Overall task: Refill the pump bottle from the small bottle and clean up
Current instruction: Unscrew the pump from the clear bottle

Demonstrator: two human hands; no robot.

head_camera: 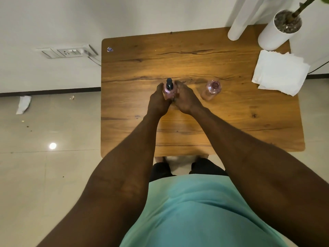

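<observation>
While both hands clasp it, the pump bottle [168, 90] stands upright, pink, black-topped.

The person wore a loose teal short-sleeved cotton shirt [195, 211] and dark black shorts [162, 171]; both forearms were bare, without watch, ring or sleeve.

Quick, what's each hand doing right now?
Left hand: closed around the pump bottle.
Right hand: also closed on the pump bottle, from the other side.
</observation>
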